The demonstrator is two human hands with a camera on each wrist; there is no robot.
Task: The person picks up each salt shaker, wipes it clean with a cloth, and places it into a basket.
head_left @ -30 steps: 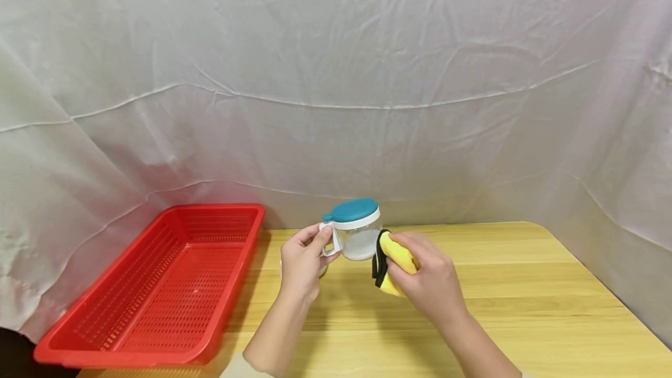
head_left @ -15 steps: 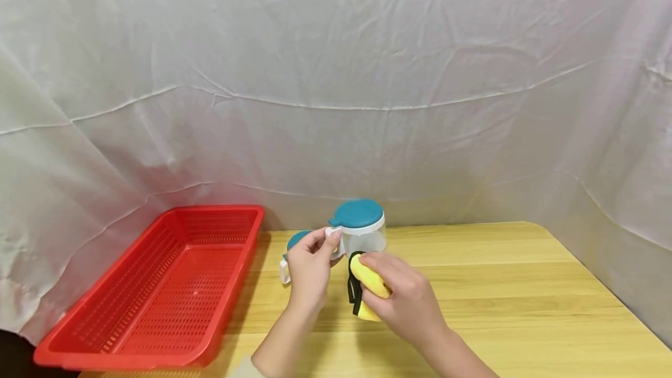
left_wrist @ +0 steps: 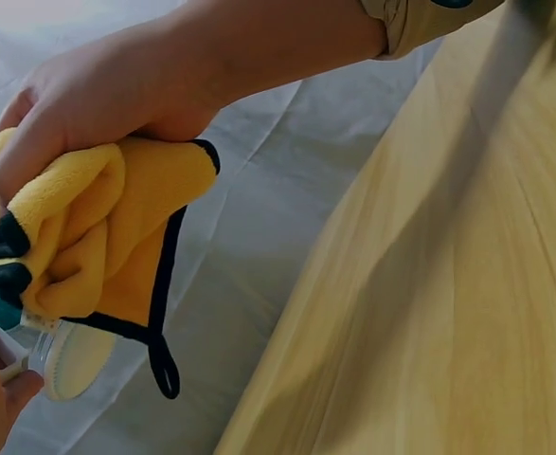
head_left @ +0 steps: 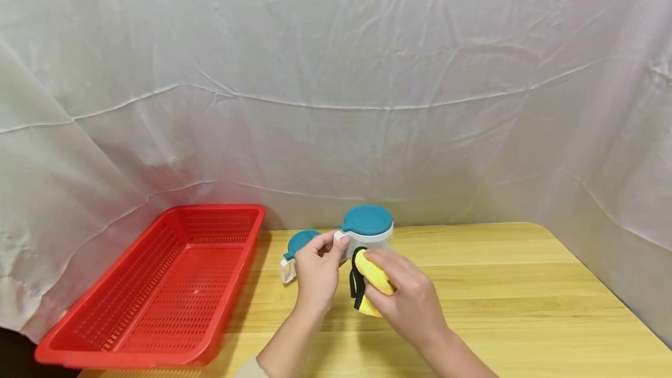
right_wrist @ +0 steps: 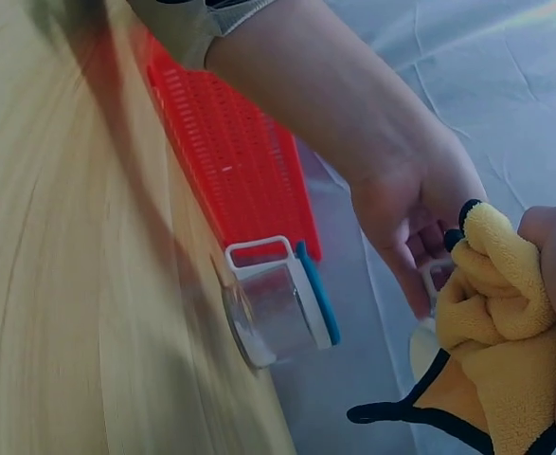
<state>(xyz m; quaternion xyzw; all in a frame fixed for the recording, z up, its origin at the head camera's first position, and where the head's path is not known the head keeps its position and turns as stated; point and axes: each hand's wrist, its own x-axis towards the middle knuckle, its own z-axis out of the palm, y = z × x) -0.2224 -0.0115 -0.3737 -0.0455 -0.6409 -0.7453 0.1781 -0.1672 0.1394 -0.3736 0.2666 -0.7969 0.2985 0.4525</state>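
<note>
Through the head camera I see the left hand [head_left: 317,270] pinching the white handle of the held jar [head_left: 368,231], up near the middle of the table's [head_left: 514,290] far edge. The jar has a flat, round blue-green lid and a white ring under it. The right hand [head_left: 409,293] grips a bunched yellow cloth [head_left: 375,274] with black trim, right in front of the jar, so I lose much of its see-through side. I can't tell if cloth and jar touch. The two hands are apart. A second jar [head_left: 301,242] with the same kind of lid is partly hidden behind the left hand. A red plastic basket [head_left: 123,360], full of little holes, fills the table's left side. The table is yellow wood with long streaks; its far right corner is round and its near edge is cut off. A wrinkly grey sheet [head_left: 336,45] hangs behind.

In my left wrist view, the cloth looks thick and fuzzy, with fat folds and a black loop. It covers most of the held jar, but the round, pale bottom peeks out. The left hand is cut off.

In my right wrist view, the second jar stands upright by the basket, clear, with a white loop handle. The right hand is cut off there.
</note>
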